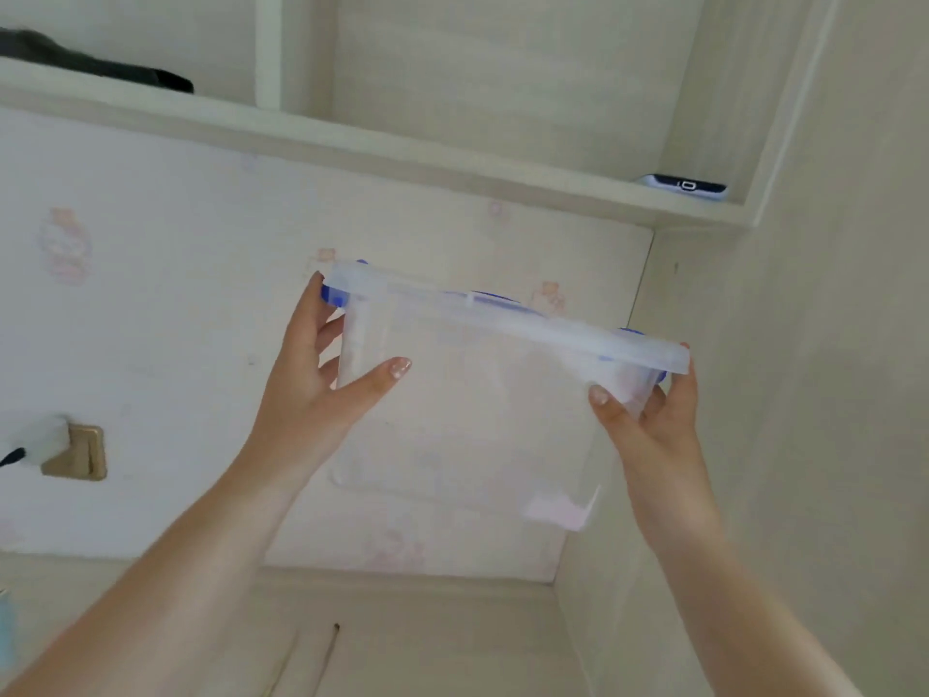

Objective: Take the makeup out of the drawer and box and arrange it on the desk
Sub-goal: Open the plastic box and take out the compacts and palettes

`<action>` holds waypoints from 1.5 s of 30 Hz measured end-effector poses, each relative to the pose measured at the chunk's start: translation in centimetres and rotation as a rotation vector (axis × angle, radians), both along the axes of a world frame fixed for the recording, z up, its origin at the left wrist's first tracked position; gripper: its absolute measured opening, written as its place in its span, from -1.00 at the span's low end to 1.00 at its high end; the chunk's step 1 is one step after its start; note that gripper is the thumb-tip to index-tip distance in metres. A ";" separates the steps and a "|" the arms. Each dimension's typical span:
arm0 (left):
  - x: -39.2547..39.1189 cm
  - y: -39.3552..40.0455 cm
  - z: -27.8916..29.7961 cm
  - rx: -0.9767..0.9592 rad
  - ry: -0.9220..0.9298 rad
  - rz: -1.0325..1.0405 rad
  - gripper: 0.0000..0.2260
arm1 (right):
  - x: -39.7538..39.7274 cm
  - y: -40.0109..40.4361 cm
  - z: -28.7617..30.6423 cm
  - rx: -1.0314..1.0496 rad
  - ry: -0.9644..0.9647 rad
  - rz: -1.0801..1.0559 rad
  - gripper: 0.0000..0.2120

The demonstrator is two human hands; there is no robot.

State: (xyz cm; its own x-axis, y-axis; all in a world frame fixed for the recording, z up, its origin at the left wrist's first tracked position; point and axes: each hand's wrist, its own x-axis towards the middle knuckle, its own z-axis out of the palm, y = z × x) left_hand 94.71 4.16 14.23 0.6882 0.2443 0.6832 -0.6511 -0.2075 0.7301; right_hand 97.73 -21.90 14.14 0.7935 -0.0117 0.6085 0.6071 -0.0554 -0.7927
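At far left, a brass-coloured wall socket (pixel 80 452) with a white plug is being seen on the patterned wall. The left hand (pixel 327 379) is being pressed against the left end of a clear plastic box (pixel 477 394), fingers (pixel 382 377) spread wide along its side, thumb up by the blue latch. The lidded box is being held in mid-air, well above the bench (pixel 427 646), and looks nearly empty. The right hand (pixel 658 410) is being curled round the box's right end under the lid rim. A level, two-handed carry is being called for. Above right, a phone (pixel 683 186) is lying on the shelf (pixel 452 168), whose overhang is likely limiting headroom.
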 end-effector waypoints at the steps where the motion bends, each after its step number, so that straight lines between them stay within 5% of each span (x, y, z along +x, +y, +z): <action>1: -0.2 0.2 1.1 -0.002 -0.012 0.011 -0.22 | -0.2 0.0 1.0 0.001 -0.027 -0.010 -0.27; 23: -5.8 -0.8 18.6 -0.085 -0.386 0.055 -0.24 | -3.8 -0.9 20.2 0.043 -0.422 0.056 -0.44; 27: -4.4 -0.3 21.5 -0.043 -0.385 0.102 -0.19 | -2.0 -0.6 23.1 0.043 -0.402 0.024 -0.33; 33: -1.3 -0.4 23.5 0.017 -0.417 0.116 -0.59 | 2.5 0.4 24.9 -0.005 -0.396 -0.047 -0.29; 45: 6.2 0.8 24.3 -0.117 -0.277 0.288 -0.54 | 8.8 2.6 26.3 -0.083 -0.283 -0.026 -0.13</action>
State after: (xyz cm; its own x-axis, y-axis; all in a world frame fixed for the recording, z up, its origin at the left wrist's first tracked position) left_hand 100.88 4.98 38.55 0.3748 0.4873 0.7887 -0.7535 -0.3355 0.5654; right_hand 106.56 -19.28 40.46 0.5923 0.0293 0.8052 0.8009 -0.1309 -0.5843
